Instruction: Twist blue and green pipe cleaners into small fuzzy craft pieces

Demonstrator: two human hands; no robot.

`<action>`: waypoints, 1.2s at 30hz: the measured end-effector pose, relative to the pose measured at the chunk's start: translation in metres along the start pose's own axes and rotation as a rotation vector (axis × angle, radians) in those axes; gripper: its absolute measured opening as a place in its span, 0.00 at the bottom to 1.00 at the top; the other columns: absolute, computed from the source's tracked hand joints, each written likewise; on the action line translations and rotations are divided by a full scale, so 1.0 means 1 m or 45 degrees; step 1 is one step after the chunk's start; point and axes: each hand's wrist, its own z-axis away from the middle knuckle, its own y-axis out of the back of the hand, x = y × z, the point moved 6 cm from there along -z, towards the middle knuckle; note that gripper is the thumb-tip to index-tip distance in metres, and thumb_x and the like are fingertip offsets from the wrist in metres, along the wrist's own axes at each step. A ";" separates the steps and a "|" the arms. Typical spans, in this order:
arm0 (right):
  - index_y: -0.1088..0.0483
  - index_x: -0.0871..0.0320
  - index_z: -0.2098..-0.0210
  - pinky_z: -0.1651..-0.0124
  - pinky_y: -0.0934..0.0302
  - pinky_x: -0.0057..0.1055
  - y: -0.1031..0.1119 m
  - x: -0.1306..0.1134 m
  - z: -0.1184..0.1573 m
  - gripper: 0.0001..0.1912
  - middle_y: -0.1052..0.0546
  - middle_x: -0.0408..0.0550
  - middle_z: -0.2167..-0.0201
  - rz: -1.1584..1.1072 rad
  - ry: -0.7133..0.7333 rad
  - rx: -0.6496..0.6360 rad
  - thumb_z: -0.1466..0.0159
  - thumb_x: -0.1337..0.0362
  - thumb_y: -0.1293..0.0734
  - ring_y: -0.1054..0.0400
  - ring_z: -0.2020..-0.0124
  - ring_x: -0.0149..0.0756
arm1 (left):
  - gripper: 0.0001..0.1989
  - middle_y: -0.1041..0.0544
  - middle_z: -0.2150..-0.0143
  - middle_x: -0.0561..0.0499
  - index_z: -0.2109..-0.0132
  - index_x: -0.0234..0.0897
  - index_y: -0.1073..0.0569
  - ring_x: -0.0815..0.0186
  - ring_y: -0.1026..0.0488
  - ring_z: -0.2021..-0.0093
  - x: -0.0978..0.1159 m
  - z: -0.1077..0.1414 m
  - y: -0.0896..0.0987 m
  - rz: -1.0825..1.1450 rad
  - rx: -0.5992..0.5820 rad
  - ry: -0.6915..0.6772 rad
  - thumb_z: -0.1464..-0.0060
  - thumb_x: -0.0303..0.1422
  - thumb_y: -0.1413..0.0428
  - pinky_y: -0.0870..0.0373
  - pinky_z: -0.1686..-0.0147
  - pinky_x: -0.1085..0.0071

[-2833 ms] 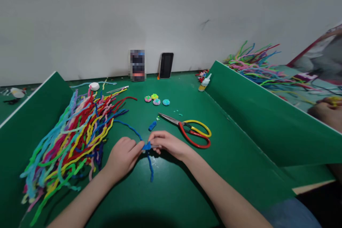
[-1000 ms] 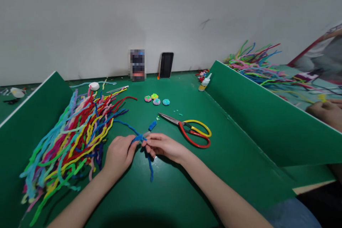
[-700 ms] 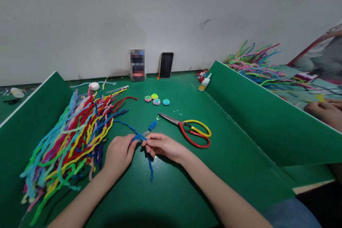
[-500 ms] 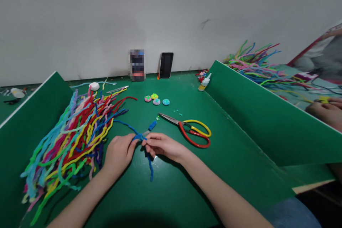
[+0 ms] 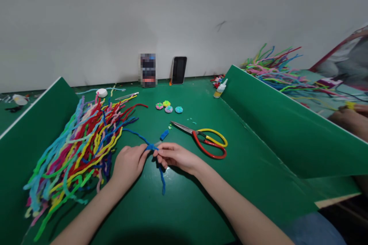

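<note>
A blue pipe cleaner (image 5: 163, 182) is pinched between my two hands above the green table. My left hand (image 5: 130, 162) is closed on its left part, and my right hand (image 5: 176, 157) grips it close by with thumb and fingertips. One end trails up and left toward the pile; another hangs down below my right fingers. A crossing or loop sits between the fingertips, its detail too small to make out. Just beyond my right fingers lies a tool with a blue fuzzy end (image 5: 164, 134) and a greyish shaft, partly hidden. Scissors (image 5: 198, 134) with red and yellow handles lie to the right.
Left is a heap of coloured pipe cleaners (image 5: 77, 145). Several small fuzzy discs (image 5: 168, 109) lie ahead, with a glue bottle (image 5: 219, 90) farther right. A phone (image 5: 178, 70) leans on the wall. Green boards (image 5: 281, 122) flank the table; a co-worker's hand (image 5: 349, 120) shows beyond.
My hands stay almost in place on the blue pipe cleaner, with only a slight shift of the left fingers. At right, the co-worker's hand has moved a little.
</note>
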 end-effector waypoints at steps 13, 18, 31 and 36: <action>0.34 0.63 0.75 0.78 0.47 0.21 0.000 -0.001 0.000 0.08 0.33 0.39 0.82 0.054 0.013 0.059 0.51 0.62 0.35 0.41 0.84 0.20 | 0.14 0.27 0.78 0.52 0.70 0.37 0.31 0.67 0.32 0.77 -0.002 -0.001 -0.006 -0.082 -0.191 0.071 0.45 0.34 0.59 0.45 0.74 0.73; 0.37 0.62 0.76 0.79 0.47 0.21 -0.002 -0.003 -0.002 0.06 0.35 0.38 0.83 0.276 0.094 0.148 0.47 0.64 0.39 0.43 0.85 0.21 | 0.14 0.27 0.78 0.52 0.70 0.37 0.31 0.67 0.31 0.77 -0.003 0.000 -0.007 -0.090 -0.197 0.084 0.45 0.34 0.59 0.44 0.75 0.73; 0.37 0.60 0.78 0.73 0.49 0.23 -0.004 -0.027 0.007 0.06 0.34 0.41 0.80 1.330 0.570 0.504 0.46 0.70 0.41 0.42 0.77 0.27 | 0.13 0.27 0.79 0.52 0.68 0.37 0.31 0.65 0.32 0.77 -0.006 0.000 -0.008 -0.086 -0.235 0.162 0.46 0.35 0.58 0.43 0.75 0.73; 0.38 0.60 0.79 0.74 0.51 0.23 -0.003 -0.027 0.007 0.06 0.36 0.41 0.81 1.476 0.546 0.552 0.46 0.70 0.40 0.43 0.78 0.27 | 0.12 0.28 0.80 0.52 0.69 0.38 0.31 0.65 0.32 0.77 -0.006 -0.001 -0.009 -0.104 -0.244 0.172 0.46 0.35 0.57 0.44 0.75 0.73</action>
